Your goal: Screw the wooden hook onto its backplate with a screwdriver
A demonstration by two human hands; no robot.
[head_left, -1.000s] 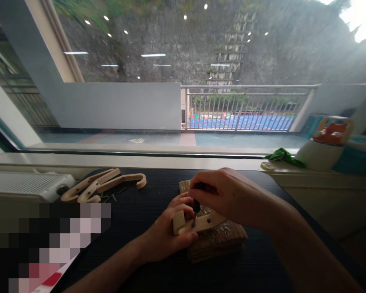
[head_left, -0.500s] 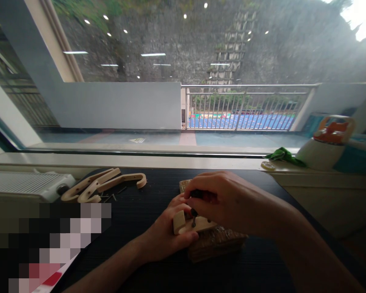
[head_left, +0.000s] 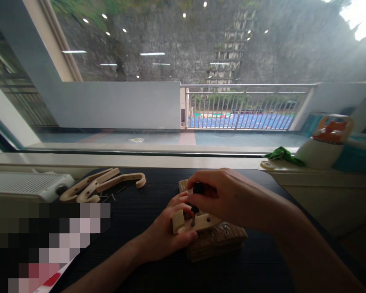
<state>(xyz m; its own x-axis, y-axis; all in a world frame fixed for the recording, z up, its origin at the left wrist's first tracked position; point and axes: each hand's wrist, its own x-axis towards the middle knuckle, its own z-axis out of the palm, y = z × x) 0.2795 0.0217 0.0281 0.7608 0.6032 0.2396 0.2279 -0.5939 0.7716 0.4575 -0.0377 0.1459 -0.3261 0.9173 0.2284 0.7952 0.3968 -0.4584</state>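
OK, L hand [head_left: 171,228] is sitting at approx 9 o'clock of the wooden hook [head_left: 199,224], fingers clamping it: thumb is pressing along the near edge, the rest are lying on the far side. Hook's curled end is pointing approx 9 o'clock; its straight end is running out toward 3, partly beneath the R hand. Underneath, a brown block [head_left: 228,237] in shiny wrap is resting on the dark table [head_left: 134,221].

R hand [head_left: 228,195] is hovering over the hook at approx 2 o'clock, fingers curling tight around the black handle of a screwdriver [head_left: 194,209]. Shaft is standing near-upright, its lower end meeting the hook by the curl; can't tell if a screw's under it. Another hole is showing just beside, approx 3 o'clock of the shaft.

Out at 10 o'clock from the held hook, other hooks [head_left: 102,183] are lying in a pile, w/ loose screws [head_left: 111,197] scattering just beside. Radiator [head_left: 24,185] is standing beyond them, btwn 9 & 10. At 2 o'clock, green cloth [head_left: 282,155] & white jug [head_left: 317,154] are sitting on the sill [head_left: 171,162].
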